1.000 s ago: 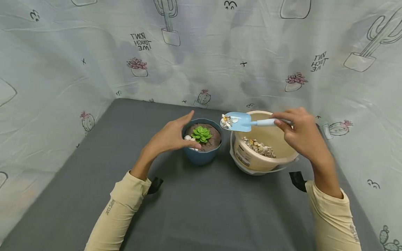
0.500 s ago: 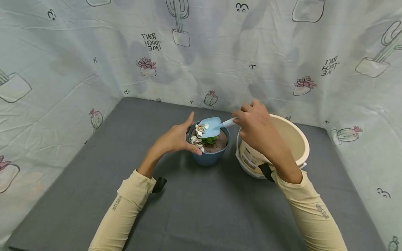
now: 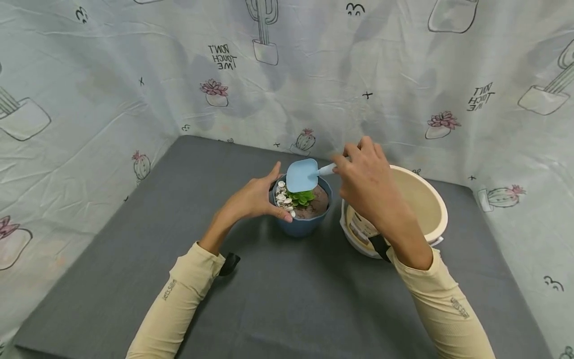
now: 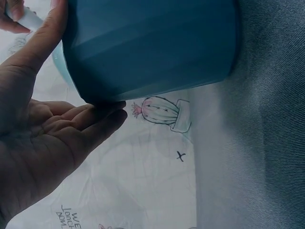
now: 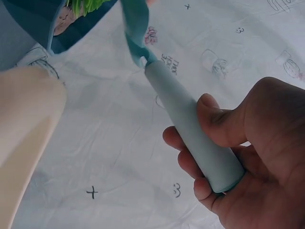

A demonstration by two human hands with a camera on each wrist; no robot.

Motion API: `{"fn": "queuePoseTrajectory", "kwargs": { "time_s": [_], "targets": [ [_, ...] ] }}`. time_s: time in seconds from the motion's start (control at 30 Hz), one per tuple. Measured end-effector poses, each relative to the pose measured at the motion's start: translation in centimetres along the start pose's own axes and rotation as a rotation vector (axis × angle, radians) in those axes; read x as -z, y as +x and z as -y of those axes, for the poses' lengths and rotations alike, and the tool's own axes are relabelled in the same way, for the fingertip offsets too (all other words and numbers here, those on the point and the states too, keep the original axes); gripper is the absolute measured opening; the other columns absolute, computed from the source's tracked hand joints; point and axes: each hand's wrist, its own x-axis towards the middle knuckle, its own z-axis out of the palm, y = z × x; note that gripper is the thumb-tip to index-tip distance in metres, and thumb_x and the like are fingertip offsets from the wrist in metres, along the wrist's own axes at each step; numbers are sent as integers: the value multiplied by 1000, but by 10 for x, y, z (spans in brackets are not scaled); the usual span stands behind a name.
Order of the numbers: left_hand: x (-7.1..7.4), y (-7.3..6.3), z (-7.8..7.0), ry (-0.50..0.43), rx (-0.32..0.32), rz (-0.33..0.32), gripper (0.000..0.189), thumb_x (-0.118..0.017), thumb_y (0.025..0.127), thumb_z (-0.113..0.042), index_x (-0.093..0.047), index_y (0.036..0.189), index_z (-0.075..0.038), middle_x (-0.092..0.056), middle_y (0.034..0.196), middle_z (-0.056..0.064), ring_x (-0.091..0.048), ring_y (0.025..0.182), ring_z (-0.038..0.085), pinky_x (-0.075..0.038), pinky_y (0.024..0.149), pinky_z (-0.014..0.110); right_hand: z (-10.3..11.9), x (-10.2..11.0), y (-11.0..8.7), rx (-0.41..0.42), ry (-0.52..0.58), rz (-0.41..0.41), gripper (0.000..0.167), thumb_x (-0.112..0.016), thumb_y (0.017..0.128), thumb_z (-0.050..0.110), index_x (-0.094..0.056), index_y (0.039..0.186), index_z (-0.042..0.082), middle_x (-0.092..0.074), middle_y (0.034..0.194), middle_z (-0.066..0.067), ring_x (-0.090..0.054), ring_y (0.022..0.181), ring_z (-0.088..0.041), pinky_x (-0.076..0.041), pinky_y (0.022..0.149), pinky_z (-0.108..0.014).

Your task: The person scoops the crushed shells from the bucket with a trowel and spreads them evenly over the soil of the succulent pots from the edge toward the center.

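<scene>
In the head view, my right hand grips the pale handle of a small light-blue trowel. Its blade hangs tilted over a blue plant pot, with no shells visible on it. A green succulent sits in brown soil inside, partly covered by the blade. White shells lie along the pot's left inner side. My left hand holds that side of the pot, thumb in front and fingers behind. The right wrist view shows the fingers and thumb wrapped round the trowel handle.
A cream bucket stands right of the pot, partly hidden behind my right forearm. Grey cloth covers the table. Behind it hangs a white curtain printed with cacti.
My right hand has brought the trowel leftward from above the bucket to the pot. Its blade has tipped, and the shells from it now lie in the pot. My left hand stays at the pot.
</scene>
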Motion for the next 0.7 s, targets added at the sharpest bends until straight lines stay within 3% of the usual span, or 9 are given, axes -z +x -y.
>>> {"fn": "queuePoseTrajectory", "kwargs": {
  "time_s": [0.23, 0.4, 0.6, 0.7],
  "targets": [
    [-7, -1, -8, 22, 73, -38, 141, -93, 73, -56, 3, 170, -20, -33, 172, 8, -41, 154, 37, -48, 116, 57, -14, 10, -13, -40, 39, -120, 14, -72, 92, -4, -78, 105, -3, -67, 89, -19, -47, 83, -38, -39, 72, -47],
    [-18, -6, -21, 42, 124, -123, 143, -93, 70, -60, -1, 170, -15, -34, 171, 15, -44, 152, 40, -50, 114, 58, -33, 20, -27, -45, 44, -177, 15, -71, 91, -8, -77, 104, -7, -68, 89, -22, -45, 81, -39, -35, 70, -48],
    [-31, -11, -40, 170, 137, -236, 143, -92, 67, -65, -9, 169, -7, -56, 149, 26, -65, 123, 43, -58, 98, 55, -63, 38, -53, -100, 50, -255, 15, -71, 89, -10, -76, 103, -9, -67, 87, -25, -47, 80, -45, -35, 72, -53],
    [-38, -15, -47, 214, 155, -264, 144, -89, 68, -69, -9, 169, -6, -57, 139, 28, -65, 106, 40, -59, 87, 51, -80, 45, -68, -132, 24, -253, 16, -72, 86, -11, -77, 102, -9, -67, 84, -27, -48, 79, -46, -36, 72, -54]
  ]
}}
